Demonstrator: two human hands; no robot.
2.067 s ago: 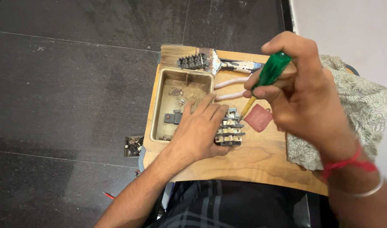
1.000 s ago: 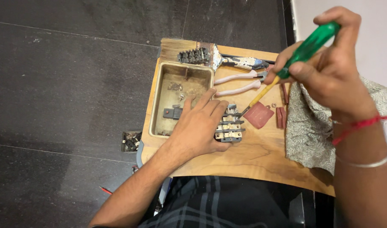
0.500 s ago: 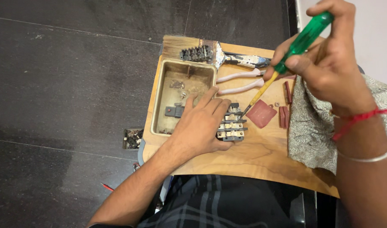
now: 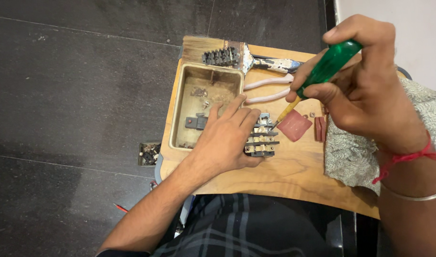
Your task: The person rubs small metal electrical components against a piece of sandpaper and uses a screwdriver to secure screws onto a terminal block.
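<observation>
Left hand: laid palm down on the wooden table, fingers stretched out and slightly apart, not clamped on anything; the fingertips reach over the near rim of the box and the left side of the terminal block.
Right hand: raised above the table's far right part, fingers clamped together around the screwdriver handle.
Screwdriver: green translucent handle, yellow collar, thin metal shaft slanting down to the left; the tip meets the upper right corner of the terminal block.
Terminal block: dark, with brass-coloured contacts, flat on the table just right of the box, partly under the left hand.
Box: shallow rectangular tray, tan and dusty, on the table's left part; a small dark part with a red dot lies inside.
Red cover: flat reddish square just right of the screwdriver tip; two narrow reddish pieces lie beside it.
Paintbrush: at the far edge, bristles to the left, with a dark toothed part resting on it.
Pliers handles: pale pink, between paintbrush and terminal block.
Cloth: grey patterned, at the table's right edge, under the right wrist.
Floor: dark tiles; a small open box of parts sits by the table's left corner.
</observation>
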